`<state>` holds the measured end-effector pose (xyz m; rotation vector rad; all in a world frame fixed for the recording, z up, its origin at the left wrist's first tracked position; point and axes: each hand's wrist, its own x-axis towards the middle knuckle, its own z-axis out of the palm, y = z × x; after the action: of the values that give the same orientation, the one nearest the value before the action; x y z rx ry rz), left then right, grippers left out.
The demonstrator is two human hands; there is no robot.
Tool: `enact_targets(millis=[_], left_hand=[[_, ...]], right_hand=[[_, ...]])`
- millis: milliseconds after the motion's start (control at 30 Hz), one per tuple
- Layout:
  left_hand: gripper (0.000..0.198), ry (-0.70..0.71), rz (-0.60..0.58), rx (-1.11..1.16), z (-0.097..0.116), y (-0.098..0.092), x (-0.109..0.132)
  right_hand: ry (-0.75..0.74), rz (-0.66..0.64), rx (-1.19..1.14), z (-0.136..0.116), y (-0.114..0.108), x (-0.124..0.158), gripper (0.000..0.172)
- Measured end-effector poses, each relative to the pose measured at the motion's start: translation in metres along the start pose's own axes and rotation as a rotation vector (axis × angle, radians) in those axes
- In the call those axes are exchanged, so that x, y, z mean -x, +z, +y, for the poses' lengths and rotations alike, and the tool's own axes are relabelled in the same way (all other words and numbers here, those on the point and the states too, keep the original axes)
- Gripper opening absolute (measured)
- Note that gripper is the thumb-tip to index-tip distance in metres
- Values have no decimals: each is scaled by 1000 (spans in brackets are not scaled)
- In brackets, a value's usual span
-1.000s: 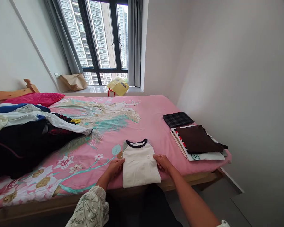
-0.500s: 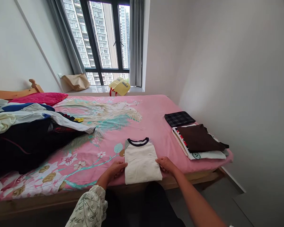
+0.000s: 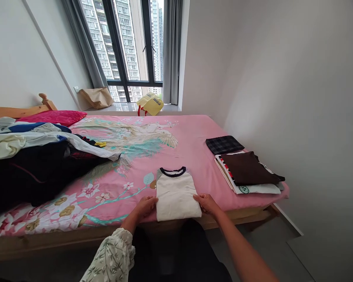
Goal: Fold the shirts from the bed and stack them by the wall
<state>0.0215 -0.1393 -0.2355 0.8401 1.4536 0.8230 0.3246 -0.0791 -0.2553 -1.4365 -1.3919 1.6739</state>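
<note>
A cream T-shirt with a dark neckband and grey shoulders lies folded into a near-rectangle at the front edge of the bed. Its collar points away from me. My left hand pinches the shirt's left side between thumb and fingers. On the opposite side, my right hand grips the right edge the same way. Both hands are closed on the fabric, with the curled fingers partly hidden.
The bed has a pink floral cover. Loose clothes are heaped at left, near a red pillow. At right lie a stack of folded clothes and a dark checked cloth. A yellow bag and paper bag stand by the window.
The view has shifted slightly, so the whole scene sits a little differently. Both hands keep their hold on the shirt's sides, and its near edge appears a little higher.
</note>
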Motion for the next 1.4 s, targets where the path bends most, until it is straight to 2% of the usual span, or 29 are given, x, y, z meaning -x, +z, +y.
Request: enact_targets(millis=[133,300,467,700,900,1100,1267,1400], left_hand=[[44,15,-89,-54,-3,1,6],[57,88,-63,-75,-12,7,11],[53,82,-88,-125,-13,10,32],[52,125,49,-108,-17,21,50],[44,100,54,-116,-27,23,54],[36,88,136,-59,-33,29,59],[35,30,197,99,-41,42,65],[31,32,307,300,-44,56,63]], right_hand=[[-17,-21,2,8,-4,7,44],[-29,50,-1,19,-4,14,45],[-44,77,-12,25,-1,21,44],[-15,35,-7,26,2,36,44],[9,0,-5,23,2,46,40],[10,32,-50,27,9,57,35],[21,22,-151,31,19,71,34],[16,116,-258,30,29,71,31]])
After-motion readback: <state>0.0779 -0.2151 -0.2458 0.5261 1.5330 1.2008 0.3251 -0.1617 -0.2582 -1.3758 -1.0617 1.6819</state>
